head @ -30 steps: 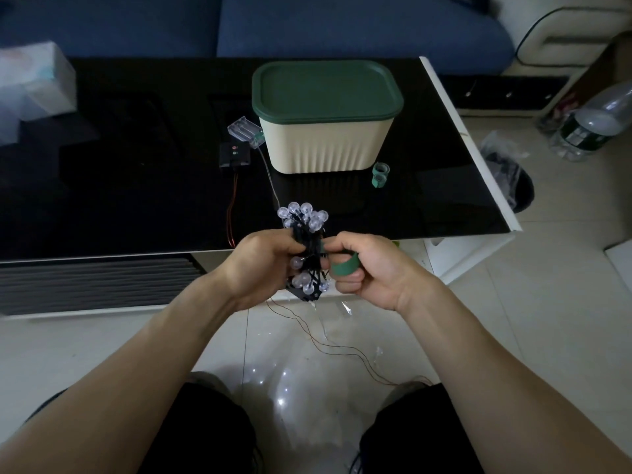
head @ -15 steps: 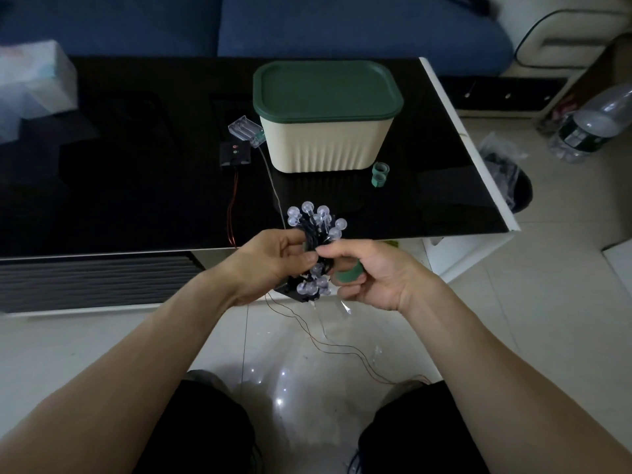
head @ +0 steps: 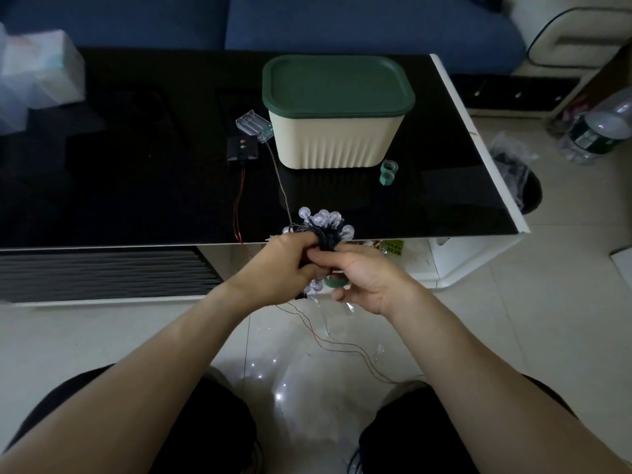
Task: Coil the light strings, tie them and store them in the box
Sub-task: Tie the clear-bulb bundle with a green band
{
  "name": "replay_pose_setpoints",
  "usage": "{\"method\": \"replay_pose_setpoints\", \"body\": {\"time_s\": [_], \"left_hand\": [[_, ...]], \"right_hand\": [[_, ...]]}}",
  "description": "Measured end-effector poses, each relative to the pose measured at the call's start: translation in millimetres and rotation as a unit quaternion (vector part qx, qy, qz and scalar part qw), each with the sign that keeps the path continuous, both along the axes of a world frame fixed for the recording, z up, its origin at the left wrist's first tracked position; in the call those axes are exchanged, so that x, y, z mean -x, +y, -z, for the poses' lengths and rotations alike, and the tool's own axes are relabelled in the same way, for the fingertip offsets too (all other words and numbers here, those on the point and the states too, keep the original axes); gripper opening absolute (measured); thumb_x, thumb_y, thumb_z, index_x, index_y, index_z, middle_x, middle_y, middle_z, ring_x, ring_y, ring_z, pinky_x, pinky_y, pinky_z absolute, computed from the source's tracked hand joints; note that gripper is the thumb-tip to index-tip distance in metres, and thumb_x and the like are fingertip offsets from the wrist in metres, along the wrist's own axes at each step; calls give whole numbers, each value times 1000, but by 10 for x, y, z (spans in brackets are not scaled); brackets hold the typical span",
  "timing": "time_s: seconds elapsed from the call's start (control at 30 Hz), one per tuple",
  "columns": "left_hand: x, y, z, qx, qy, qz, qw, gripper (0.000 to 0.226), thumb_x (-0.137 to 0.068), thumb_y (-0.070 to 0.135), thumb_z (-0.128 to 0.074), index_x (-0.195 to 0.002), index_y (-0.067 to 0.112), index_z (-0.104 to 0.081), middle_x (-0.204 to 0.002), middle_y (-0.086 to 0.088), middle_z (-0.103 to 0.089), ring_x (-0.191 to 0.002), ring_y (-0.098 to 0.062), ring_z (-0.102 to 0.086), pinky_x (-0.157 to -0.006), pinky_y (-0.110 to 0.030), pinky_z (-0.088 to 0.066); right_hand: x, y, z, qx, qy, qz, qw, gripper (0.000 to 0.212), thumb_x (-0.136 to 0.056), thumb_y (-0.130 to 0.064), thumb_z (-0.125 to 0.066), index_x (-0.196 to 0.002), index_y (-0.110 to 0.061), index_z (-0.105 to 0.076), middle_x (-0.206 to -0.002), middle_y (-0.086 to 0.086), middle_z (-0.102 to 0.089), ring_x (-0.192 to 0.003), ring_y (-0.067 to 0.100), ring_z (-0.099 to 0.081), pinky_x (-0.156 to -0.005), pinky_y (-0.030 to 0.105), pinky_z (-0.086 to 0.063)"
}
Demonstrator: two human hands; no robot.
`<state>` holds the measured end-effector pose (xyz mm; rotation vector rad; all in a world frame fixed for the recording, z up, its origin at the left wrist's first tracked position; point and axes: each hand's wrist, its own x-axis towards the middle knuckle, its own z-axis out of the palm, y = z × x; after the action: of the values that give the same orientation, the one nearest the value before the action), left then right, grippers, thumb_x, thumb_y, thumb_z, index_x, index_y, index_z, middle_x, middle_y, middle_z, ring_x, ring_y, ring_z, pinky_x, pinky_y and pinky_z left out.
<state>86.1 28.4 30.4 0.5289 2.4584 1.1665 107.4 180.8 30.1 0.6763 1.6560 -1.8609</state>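
Both hands meet at the front edge of the black table (head: 136,200). My left hand (head: 277,268) grips a coiled light string (head: 325,227), a dark wire bundle with clear round bulbs sticking out above my fingers. My right hand (head: 362,278) pinches the same bundle from the right and holds a green tie strap (head: 337,280) under its fingers. The cream box (head: 337,138) with a shut green lid (head: 337,85) stands on the table behind. Thin copper and silver wire strings (head: 342,343) hang down to the floor.
A clear battery case (head: 253,126) and a black controller (head: 242,148) lie left of the box, their wires running to the table edge. Another rolled green strap (head: 388,171) lies right of the box. A bin (head: 526,186) and a bottle (head: 595,131) are on the right.
The bundle has turned and risen slightly, its bulbs now over the table edge. My right hand moved up onto the bundle, with the green strap tucked lower beneath it.
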Motion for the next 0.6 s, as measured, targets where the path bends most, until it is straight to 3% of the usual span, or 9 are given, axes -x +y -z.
{"method": "replay_pose_setpoints", "body": {"time_s": [0.2,0.37,0.43,0.6], "left_hand": [[-12,24,-9,10,3,0,1000,27,-88,13,-71,-75,24,-51,-70,7,-56,-57,4,-52,-54,-13,-40],[-10,37,-9,-11,4,-19,1000,23,-84,16,-76,-78,25,-56,-73,4,-64,-67,-8,-62,-63,-22,-51],[-6,29,-4,-22,1,-35,999,22,-82,13,-77,-79,26,-59,-76,4,-68,-72,-9,-67,-68,-23,-55],[8,-7,11,-50,-42,-62,996,8,-83,5,-73,-85,7,-66,-75,1,-73,-77,-11,-72,-74,-28,-58]], "right_hand": [[24,-19,21,-74,42,0,996,13,-83,-17,-79,-85,-10,-68,-67,2,-57,-57,10,-49,-47,22,-37],[21,-48,54,-110,73,37,991,33,-77,-18,-81,-97,7,-72,-64,2,-63,-55,8,-55,-48,22,-37],[15,-50,40,-114,85,51,988,26,-75,-16,-83,-91,2,-74,-60,1,-62,-51,7,-55,-47,21,-36],[13,-21,-16,-97,102,55,988,12,-74,-12,-83,-80,-10,-72,-65,4,-64,-56,9,-56,-48,24,-33]]}}
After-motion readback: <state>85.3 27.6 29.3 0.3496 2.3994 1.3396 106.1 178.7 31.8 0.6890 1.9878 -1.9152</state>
